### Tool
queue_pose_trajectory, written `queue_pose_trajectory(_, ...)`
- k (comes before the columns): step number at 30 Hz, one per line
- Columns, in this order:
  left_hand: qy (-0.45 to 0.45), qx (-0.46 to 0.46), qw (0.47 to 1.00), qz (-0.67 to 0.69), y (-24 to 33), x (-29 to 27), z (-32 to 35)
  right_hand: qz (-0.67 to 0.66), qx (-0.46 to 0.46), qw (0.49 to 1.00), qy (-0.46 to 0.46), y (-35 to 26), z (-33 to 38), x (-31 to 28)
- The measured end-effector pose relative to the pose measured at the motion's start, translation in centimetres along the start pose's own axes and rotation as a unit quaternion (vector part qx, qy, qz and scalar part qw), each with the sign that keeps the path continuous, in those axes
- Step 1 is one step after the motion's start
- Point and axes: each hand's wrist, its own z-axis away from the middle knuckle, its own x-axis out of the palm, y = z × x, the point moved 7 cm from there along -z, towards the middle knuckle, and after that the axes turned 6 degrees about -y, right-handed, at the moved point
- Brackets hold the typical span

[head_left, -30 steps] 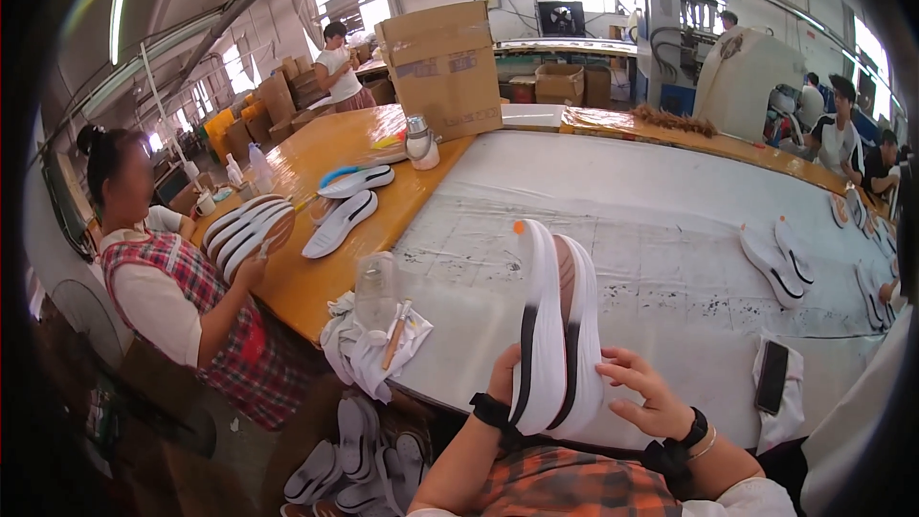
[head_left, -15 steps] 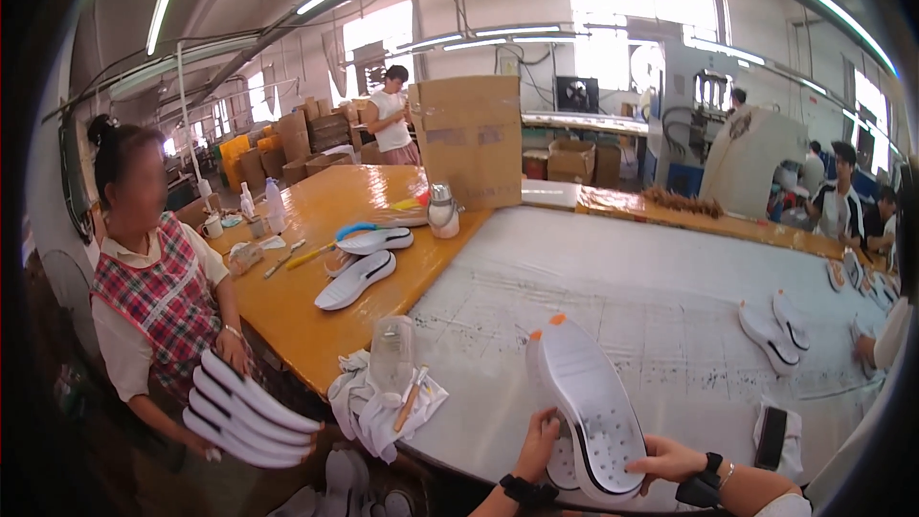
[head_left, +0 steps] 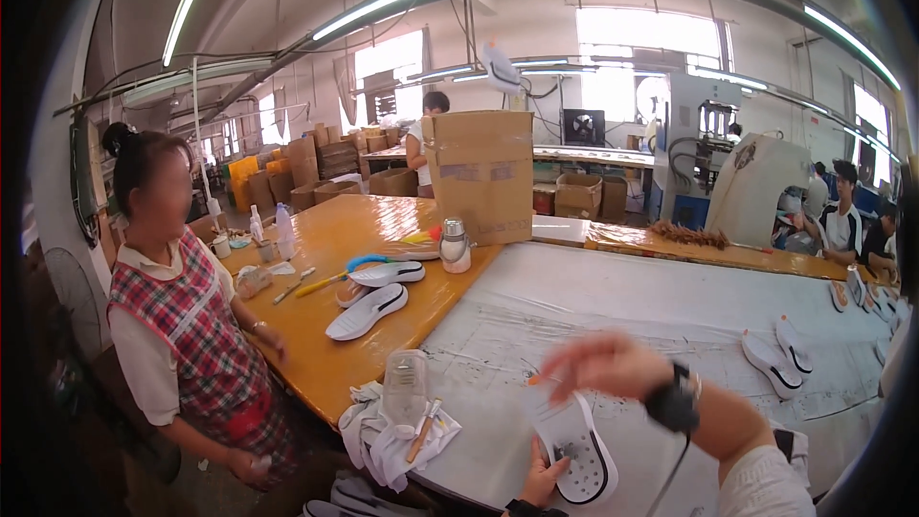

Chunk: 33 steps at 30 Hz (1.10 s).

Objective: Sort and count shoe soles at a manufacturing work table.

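My left hand [head_left: 543,475] holds a white shoe sole [head_left: 586,464] by its near end, with the fingers wrapped round its edge. The sole has a dark line along its side, holes near its lower end and an orange tip. Above its upper part my right hand [head_left: 598,364] is raised and blurred, fingers stretched out to the left with nothing seen in them. Another white sole [head_left: 500,67] hangs in mid-air above the cardboard box [head_left: 479,177], touched by no hand. Two more soles [head_left: 763,364] lie on the white-covered table [head_left: 536,297] to the right.
At left a person in a plaid apron [head_left: 206,325] stands by the orange table [head_left: 325,220], which bears soles [head_left: 369,313], brushes and a flask [head_left: 455,247]. A clear plastic container [head_left: 405,391] sits on a rag [head_left: 364,431] near me. Several soles [head_left: 364,498] show below the table edge.
One of the two soles in my hands is now in the air beyond the table. My right hand has left the other sole and risen. The aproned person no longer holds the soles.
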Motion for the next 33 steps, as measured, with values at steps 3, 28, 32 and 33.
queue_pose_trajectory(3, 0.013, -0.033, 0.997, 0.065, 1.6, 1.9, 1.1, 0.099, 0.068, 0.988, -0.093, 6.5, 6.5, 2.3)
queue_pose_trajectory(28, -0.081, -0.197, 0.974, 0.077, 1.8, 10.4, 4.0, -0.121, 0.032, 0.948, 0.293, 16.5, 23.3, 2.4)
queue_pose_trajectory(32, -0.063, -0.251, 0.952, 0.164, -0.3, 10.2, 4.6, -0.108, 0.006, 0.952, 0.285, 16.3, 23.8, 2.9)
queue_pose_trajectory(33, -0.065, -0.258, 0.949, 0.167, -0.5, 10.5, 4.6, -0.108, -0.001, 0.952, 0.288, 16.4, 23.9, 2.8)
